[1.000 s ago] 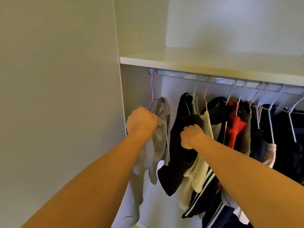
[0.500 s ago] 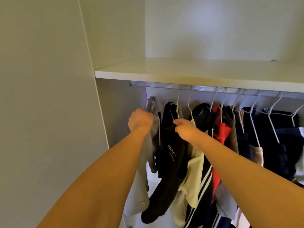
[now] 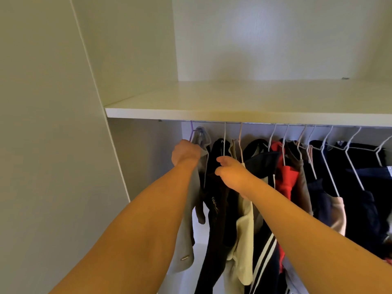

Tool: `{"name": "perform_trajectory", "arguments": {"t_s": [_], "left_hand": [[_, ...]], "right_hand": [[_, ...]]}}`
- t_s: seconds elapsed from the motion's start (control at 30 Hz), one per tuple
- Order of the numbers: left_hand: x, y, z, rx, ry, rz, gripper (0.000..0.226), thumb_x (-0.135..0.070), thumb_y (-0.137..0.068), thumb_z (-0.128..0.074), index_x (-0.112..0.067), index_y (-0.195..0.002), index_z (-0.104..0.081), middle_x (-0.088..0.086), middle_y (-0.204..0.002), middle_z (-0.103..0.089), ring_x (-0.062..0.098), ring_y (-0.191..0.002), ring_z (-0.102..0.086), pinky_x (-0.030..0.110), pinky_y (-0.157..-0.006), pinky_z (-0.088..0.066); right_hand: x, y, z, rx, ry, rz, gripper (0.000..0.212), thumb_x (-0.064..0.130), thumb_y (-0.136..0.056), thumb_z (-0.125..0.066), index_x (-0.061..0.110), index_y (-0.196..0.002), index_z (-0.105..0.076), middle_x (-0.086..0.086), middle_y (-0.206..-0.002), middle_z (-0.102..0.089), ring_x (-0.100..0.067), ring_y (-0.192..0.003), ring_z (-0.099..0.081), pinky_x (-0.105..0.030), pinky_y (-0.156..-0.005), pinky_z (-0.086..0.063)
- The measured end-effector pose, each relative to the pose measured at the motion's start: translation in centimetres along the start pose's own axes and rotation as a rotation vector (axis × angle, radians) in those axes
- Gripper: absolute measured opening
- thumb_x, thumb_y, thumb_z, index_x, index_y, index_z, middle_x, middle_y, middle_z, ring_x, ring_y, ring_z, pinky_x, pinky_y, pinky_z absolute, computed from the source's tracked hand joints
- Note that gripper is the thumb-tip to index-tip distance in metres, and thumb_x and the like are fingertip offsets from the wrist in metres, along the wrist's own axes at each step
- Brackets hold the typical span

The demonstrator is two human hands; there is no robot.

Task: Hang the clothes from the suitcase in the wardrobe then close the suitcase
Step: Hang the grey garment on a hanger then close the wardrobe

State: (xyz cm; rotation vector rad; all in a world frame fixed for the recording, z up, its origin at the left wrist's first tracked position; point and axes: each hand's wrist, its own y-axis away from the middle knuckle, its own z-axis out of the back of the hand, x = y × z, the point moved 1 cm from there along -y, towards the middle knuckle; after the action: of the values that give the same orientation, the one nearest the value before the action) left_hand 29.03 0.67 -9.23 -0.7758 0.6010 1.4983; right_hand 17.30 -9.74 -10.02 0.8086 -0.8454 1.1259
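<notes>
**Both hands at the wardrobe rail**

White wardrobe panels are framing the scene, with a plain white wooden shelf [image 3: 244, 102] running just above both hands and a thin metal hanging rail [image 3: 265, 124] showing under its front edge. The left hand [image 3: 186, 154] is curling into a fist around the shoulder of a pale grey garment [image 3: 186, 240], which is hanging from a thin purple wire hanger [image 3: 191, 130] hooked at the rail's left end; the grey cloth is trailing down below and behind the left forearm. Just right of that hand, the right hand [image 3: 232, 175] is pinching with thumb and fingers at a white wire hanger [image 3: 224, 141], whose straight stem is rising from the fingertips to the rail. A black garment with small gold lettering [image 3: 214, 200] is hanging between the two hands, touching the grey one. Under the right wrist a cream garment [image 3: 246, 240] is drooping. Further right of the right hand, a red garment [image 3: 286, 179], a dark striped piece [image 3: 263, 257] and several navy clothes [image 3: 360, 187] are crowding together on more white hangers. The suitcase is out of view.
</notes>
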Motion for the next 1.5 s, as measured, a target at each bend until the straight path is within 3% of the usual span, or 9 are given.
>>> {"name": "perform_trajectory", "arguments": {"t_s": [0.13, 0.37, 0.53, 0.67, 0.8, 1.03, 1.23, 1.33, 1.5], "left_hand": [[1.1, -0.7, -1.6, 0.025, -0.005, 0.033, 0.024, -0.020, -0.091, -0.055, -0.007, -0.110, -0.063, 0.011, -0.111, -0.066, 0.029, -0.097, -0.063, 0.031, -0.072, -0.048], [3.5, -1.4, -2.9, 0.002, -0.050, 0.014, 0.017, -0.025, -0.092, -0.054, -0.012, -0.098, -0.062, 0.006, -0.096, -0.065, 0.024, -0.080, -0.058, 0.031, -0.067, -0.047], [4.1, -2.2, -2.0, 0.059, -0.132, 0.013, 0.022, -0.033, -0.089, -0.056, -0.012, -0.097, -0.060, 0.006, -0.094, -0.061, 0.024, -0.081, -0.057, 0.031, -0.070, -0.046], [4.3, -2.5, -1.2, 0.109, -0.159, -0.002, 0.032, -0.035, -0.088, -0.058, -0.009, -0.106, -0.063, 0.004, -0.089, -0.056, 0.023, -0.078, -0.054, 0.030, -0.067, -0.044], [5.0, -2.7, -0.7, 0.133, -0.167, -0.014, 0.036, -0.039, -0.086, -0.060, -0.009, -0.105, -0.064, 0.004, -0.089, -0.060, 0.022, -0.078, -0.058, 0.030, -0.066, -0.047], [6.0, -2.7, 0.0, 0.136, -0.203, -0.008, 0.049, -0.045, -0.082, -0.060, -0.013, -0.120, -0.062, 0.011, -0.111, -0.066, 0.030, -0.100, -0.063, 0.039, -0.086, -0.054], [7.0, -2.3, 0.6, 0.090, -0.241, -0.024, 0.084, -0.056, -0.075, -0.069, -0.010, -0.139, -0.038, 0.014, -0.135, -0.047, 0.037, -0.122, -0.049, 0.047, -0.099, -0.046], [7.5, -0.7, 1.5, 0.008, -0.247, -0.057, 0.081, -0.053, -0.084, -0.065, -0.006, -0.142, -0.032, 0.017, -0.141, -0.040, 0.039, -0.128, -0.041, 0.047, -0.102, -0.041], [9.0, 4.8, 3.3, -0.114, -0.217, -0.116, 0.065, -0.048, -0.093, -0.051, -0.007, -0.140, -0.037, 0.017, -0.141, -0.042, 0.039, -0.127, -0.040, 0.047, -0.101, -0.039]], "right_hand": [[0.4, 0.2, 0.2, -0.004, -0.012, 0.016, 0.054, 0.007, -0.098, -0.046, 0.017, -0.150, -0.033, -0.011, -0.139, -0.050, -0.030, -0.126, -0.051, -0.040, -0.102, -0.043], [0.3, -0.2, -0.3, -0.002, -0.015, 0.047, 0.054, 0.007, -0.099, -0.045, 0.018, -0.150, -0.033, -0.005, -0.147, -0.042, -0.007, -0.089, -0.045, -0.015, -0.065, -0.040], [0.0, -0.3, -1.0, -0.001, -0.001, 0.023, 0.053, 0.007, -0.099, -0.045, 0.019, -0.150, -0.034, -0.004, -0.141, -0.047, -0.003, -0.079, -0.047, -0.013, -0.063, -0.039], [0.2, -0.1, -1.8, 0.009, 0.004, -0.006, 0.052, 0.007, -0.099, -0.045, 0.018, -0.149, -0.034, -0.007, -0.136, -0.051, -0.018, -0.110, -0.056, -0.017, -0.071, -0.043], [0.2, 0.0, -2.1, 0.008, 0.002, -0.033, 0.053, 0.007, -0.099, -0.045, 0.017, -0.149, -0.034, -0.008, -0.135, -0.052, -0.020, -0.112, -0.056, -0.011, -0.064, -0.038], [-0.1, -0.2, -2.3, -0.009, -0.023, -0.078, 0.053, 0.005, -0.098, -0.046, 0.016, -0.148, -0.035, -0.011, -0.138, -0.051, -0.029, -0.127, -0.051, -0.034, -0.100, -0.045], [-0.1, 0.1, -3.0, -0.031, -0.043, -0.044, 0.054, 0.002, -0.096, -0.046, 0.016, -0.148, -0.035, -0.012, -0.125, -0.056, -0.023, -0.086, -0.062, -0.024, -0.067, -0.046], [-0.4, 0.9, -3.3, -0.045, -0.029, 0.003, 0.052, 0.003, -0.096, -0.047, 0.016, -0.146, -0.037, -0.016, -0.129, -0.054, -0.016, -0.069, -0.056, -0.023, -0.059, -0.046], [-0.8, 3.2, -3.9, -0.077, 0.001, 0.085, 0.051, 0.003, -0.096, -0.046, 0.014, -0.145, -0.039, -0.009, -0.141, -0.045, -0.017, -0.103, -0.051, -0.027, -0.083, -0.043]]}}
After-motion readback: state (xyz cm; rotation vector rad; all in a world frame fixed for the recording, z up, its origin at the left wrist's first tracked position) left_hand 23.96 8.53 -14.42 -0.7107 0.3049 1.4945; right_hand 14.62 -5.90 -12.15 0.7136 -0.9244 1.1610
